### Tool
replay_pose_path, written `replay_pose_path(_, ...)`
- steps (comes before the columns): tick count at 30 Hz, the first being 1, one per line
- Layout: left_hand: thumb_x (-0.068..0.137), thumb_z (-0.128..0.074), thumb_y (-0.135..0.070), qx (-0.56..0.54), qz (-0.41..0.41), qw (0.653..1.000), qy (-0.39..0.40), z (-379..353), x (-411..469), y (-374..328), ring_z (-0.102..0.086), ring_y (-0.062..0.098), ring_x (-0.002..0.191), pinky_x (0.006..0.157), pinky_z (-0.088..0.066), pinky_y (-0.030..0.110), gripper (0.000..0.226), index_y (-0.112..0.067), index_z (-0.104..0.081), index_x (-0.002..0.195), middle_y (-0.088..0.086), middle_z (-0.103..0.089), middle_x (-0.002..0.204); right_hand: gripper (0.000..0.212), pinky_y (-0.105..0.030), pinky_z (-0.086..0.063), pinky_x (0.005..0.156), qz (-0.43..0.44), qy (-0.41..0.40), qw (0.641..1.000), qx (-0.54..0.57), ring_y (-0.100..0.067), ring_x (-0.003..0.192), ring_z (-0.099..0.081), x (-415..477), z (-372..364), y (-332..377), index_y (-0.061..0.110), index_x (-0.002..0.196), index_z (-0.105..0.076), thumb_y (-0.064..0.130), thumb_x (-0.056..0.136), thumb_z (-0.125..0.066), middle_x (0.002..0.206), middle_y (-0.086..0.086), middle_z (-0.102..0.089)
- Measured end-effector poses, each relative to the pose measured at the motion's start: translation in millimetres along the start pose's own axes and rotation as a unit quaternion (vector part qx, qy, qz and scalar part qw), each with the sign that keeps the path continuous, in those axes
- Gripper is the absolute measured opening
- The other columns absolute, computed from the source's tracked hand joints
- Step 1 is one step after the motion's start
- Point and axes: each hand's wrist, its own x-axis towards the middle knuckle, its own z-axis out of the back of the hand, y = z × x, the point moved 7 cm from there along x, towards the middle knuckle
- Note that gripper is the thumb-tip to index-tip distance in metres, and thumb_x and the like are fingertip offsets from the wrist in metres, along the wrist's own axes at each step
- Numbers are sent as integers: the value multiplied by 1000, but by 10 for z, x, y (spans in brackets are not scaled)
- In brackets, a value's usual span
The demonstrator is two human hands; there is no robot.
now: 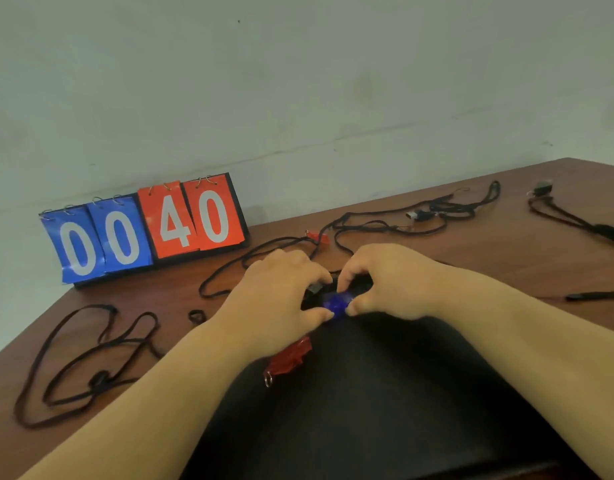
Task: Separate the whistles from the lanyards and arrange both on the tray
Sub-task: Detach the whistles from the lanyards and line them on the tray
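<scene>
Both hands meet over the far edge of the black tray. My left hand and my right hand pinch a blue whistle between their fingertips; a black lanyard clip shows just left of it. A red whistle with a metal ring lies on the tray's left edge, partly under my left wrist. A loose black lanyard sprawls on the table at the left. Another red whistle lies behind my hands, still on a black cord.
A flip scoreboard reading 00 40 stands at the back left against the wall. More black lanyards with dark whistles lie at the back right. A black pen-like thing lies at the right edge.
</scene>
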Motion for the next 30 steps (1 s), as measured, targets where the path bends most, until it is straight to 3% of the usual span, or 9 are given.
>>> replay_pose_path(3,89,-64,-63,-17,34,999,1,-24,-4,70,-38,11,138,115,-37,38,63,-41,-45,146,-13,-44,151,48,-33,-44,104,-12,-17,1000,-2,-12,119,-53,31,13,-19,37,127,-62,45,83,-79,129,12,-56)
replay_pose_path(7,86,-65,-67,-38,73,996,31,-95,5,184,-33,16,147,120,-33,47,77,-38,-37,153,-11,-38,161,45,-31,-48,96,-25,-12,1000,4,-11,110,-57,51,6,-72,36,122,-62,47,82,-79,119,13,-61)
replay_pose_path(15,88,-69,-57,-81,120,989,42,-207,36,307,-54,13,127,108,-48,44,63,-35,-49,143,-10,-61,139,40,-32,-51,96,-45,-29,999,8,-11,109,-59,112,3,-135,33,121,-64,49,86,-75,119,12,-63)
replay_pose_path(20,89,-69,-54,-87,122,988,38,-215,49,301,-58,12,123,105,-50,43,55,-34,-54,138,-11,-63,136,30,-30,-53,90,-54,-46,998,4,-10,101,-60,145,15,-146,34,114,-66,47,88,-74,111,11,-65)
replay_pose_path(30,89,-69,-54,-106,130,985,28,-216,42,304,-59,12,120,104,-52,42,52,-34,-55,135,-10,-64,135,30,-29,-52,89,-48,-49,998,1,-11,103,-61,174,23,-156,33,113,-67,48,88,-73,112,11,-65)
